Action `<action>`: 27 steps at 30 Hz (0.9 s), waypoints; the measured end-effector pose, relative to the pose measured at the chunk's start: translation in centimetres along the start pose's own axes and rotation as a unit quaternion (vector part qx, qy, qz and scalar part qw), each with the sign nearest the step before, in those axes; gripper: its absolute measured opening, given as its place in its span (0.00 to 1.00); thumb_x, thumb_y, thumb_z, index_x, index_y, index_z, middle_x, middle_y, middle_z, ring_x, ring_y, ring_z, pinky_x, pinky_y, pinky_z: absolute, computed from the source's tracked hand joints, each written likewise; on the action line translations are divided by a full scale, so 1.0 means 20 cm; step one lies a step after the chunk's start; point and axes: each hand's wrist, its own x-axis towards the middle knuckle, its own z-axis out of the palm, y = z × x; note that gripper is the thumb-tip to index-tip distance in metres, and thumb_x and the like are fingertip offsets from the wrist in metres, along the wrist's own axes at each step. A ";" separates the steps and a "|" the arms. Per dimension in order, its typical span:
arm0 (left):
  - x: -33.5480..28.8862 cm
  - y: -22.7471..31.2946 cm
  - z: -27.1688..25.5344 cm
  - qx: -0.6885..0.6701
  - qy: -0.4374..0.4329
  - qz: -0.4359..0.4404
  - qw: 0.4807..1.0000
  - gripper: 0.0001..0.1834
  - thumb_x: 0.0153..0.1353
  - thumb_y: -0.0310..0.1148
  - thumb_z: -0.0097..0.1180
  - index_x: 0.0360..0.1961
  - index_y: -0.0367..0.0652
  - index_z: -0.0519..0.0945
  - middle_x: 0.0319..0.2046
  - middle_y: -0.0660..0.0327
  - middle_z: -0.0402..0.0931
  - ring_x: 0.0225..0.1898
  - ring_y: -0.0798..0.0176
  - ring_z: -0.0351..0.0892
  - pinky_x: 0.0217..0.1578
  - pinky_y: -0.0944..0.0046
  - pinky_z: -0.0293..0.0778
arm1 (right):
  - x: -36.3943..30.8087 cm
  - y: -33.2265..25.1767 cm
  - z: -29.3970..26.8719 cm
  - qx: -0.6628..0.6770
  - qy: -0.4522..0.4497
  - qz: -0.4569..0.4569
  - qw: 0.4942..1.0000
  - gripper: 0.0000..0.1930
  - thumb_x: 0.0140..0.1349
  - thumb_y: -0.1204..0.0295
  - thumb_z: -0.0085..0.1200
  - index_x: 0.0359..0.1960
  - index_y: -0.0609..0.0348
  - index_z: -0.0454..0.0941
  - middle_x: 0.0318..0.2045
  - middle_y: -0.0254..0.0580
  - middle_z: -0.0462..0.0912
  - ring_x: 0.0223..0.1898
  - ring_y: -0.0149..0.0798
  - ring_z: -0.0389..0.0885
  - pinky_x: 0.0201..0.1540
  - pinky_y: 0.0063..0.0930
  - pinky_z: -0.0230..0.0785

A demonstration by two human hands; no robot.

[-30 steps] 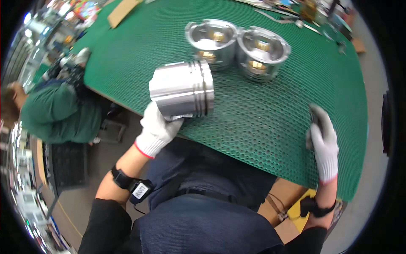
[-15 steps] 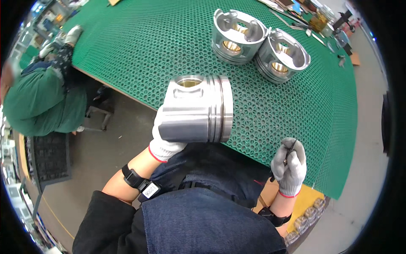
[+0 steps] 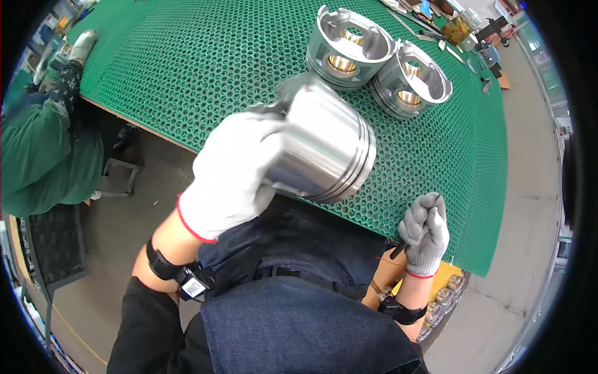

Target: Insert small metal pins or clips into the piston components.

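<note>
The left hand (image 3: 233, 168), in a white glove with a red cuff, grips a silvery piston (image 3: 324, 140) by its skirt, above the near edge of the table (image 3: 205, 68). The piston is tilted, its grooved end toward the near right corner; its blurred far end comes close, in view, to the nearer standing pistons, and I cannot tell whether there is contact.

The right hand (image 3: 427, 227), also gloved, is curled closed around a slim dark tool (image 3: 397, 250), at the near edge toward the near right corner. Whether it rests on the table cannot be told.

Two pistons stand well in from the near edge: a left piston (image 3: 355, 70) and a right piston (image 3: 408, 84), side by side and apparently touching, crowns down, with brass-coloured bores showing. Green perforated surface stretches from them to the right edge, between the held piston and the right hand, and widely toward the left edge. Along the far right edge sit a jar (image 3: 458, 30) and loose tools. At the far left, a co-worker's gloved hand (image 3: 83, 45) is over the table.

A wrist device (image 3: 196, 283) on the left forearm bears a white label with dark printed characters.
</note>
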 end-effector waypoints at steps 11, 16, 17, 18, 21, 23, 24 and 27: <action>0.18 -0.03 0.09 -0.138 -0.085 -0.189 0.968 0.29 0.51 0.41 0.67 0.53 0.39 0.77 0.45 0.49 0.80 0.52 0.48 0.78 0.54 0.53 0.74 | -0.04 0.00 -0.04 -0.008 -0.012 -0.085 0.996 0.21 0.71 0.64 0.47 0.61 0.63 0.65 0.24 0.44 0.77 0.07 0.25 0.60 0.07 0.19 0.53; 0.38 0.31 0.09 0.030 -0.200 0.119 0.972 0.21 0.50 0.37 0.64 0.45 0.39 0.79 0.48 0.50 0.80 0.51 0.44 0.79 0.57 0.45 0.71 | -0.05 -0.09 0.11 -0.368 -0.062 -0.085 0.924 0.16 0.58 0.77 0.54 0.48 0.64 0.81 0.26 0.41 0.81 0.24 0.32 0.75 0.27 0.25 0.69; 0.37 0.36 0.12 0.072 -0.203 0.151 0.965 0.22 0.47 0.35 0.64 0.44 0.39 0.79 0.46 0.52 0.80 0.51 0.45 0.79 0.56 0.46 0.72 | -0.02 -0.12 0.19 -0.432 -0.087 -0.166 0.882 0.14 0.54 0.78 0.56 0.44 0.62 0.83 0.25 0.43 0.81 0.29 0.36 0.79 0.33 0.31 0.72; 0.37 0.38 0.13 0.061 -0.206 0.159 0.964 0.22 0.47 0.35 0.64 0.44 0.39 0.79 0.46 0.52 0.80 0.51 0.45 0.79 0.56 0.46 0.72 | -0.01 -0.14 0.23 -0.484 -0.085 -0.216 0.843 0.14 0.53 0.79 0.57 0.42 0.61 0.84 0.25 0.43 0.81 0.28 0.38 0.80 0.33 0.32 0.73; 0.37 0.40 0.15 0.086 -0.207 0.129 0.966 0.23 0.44 0.35 0.64 0.44 0.41 0.79 0.46 0.55 0.80 0.52 0.48 0.79 0.57 0.48 0.72 | 0.01 -0.12 0.26 -0.506 -0.066 -0.220 0.831 0.11 0.53 0.79 0.58 0.39 0.61 0.84 0.24 0.41 0.80 0.27 0.38 0.81 0.31 0.31 0.73; 0.37 0.40 0.15 0.091 -0.210 0.132 0.965 0.23 0.44 0.35 0.64 0.44 0.42 0.79 0.46 0.55 0.80 0.52 0.48 0.79 0.57 0.48 0.72 | 0.02 -0.10 0.28 -0.499 -0.045 -0.224 0.836 0.09 0.53 0.80 0.59 0.37 0.61 0.83 0.24 0.41 0.80 0.24 0.37 0.80 0.28 0.28 0.71; 0.37 0.41 0.16 0.101 -0.211 0.129 0.964 0.23 0.44 0.36 0.64 0.44 0.42 0.79 0.46 0.56 0.80 0.52 0.49 0.79 0.57 0.48 0.72 | 0.02 -0.10 0.29 -0.499 -0.045 -0.223 0.836 0.09 0.53 0.80 0.59 0.37 0.61 0.83 0.24 0.41 0.80 0.24 0.37 0.80 0.28 0.28 0.71; 0.40 0.42 0.17 0.100 -0.213 0.146 0.961 0.23 0.45 0.37 0.64 0.45 0.43 0.79 0.46 0.56 0.80 0.52 0.49 0.79 0.56 0.49 0.72 | 0.02 -0.09 0.28 -0.499 -0.040 -0.218 0.838 0.08 0.53 0.80 0.59 0.37 0.61 0.83 0.24 0.41 0.80 0.23 0.36 0.79 0.27 0.26 0.70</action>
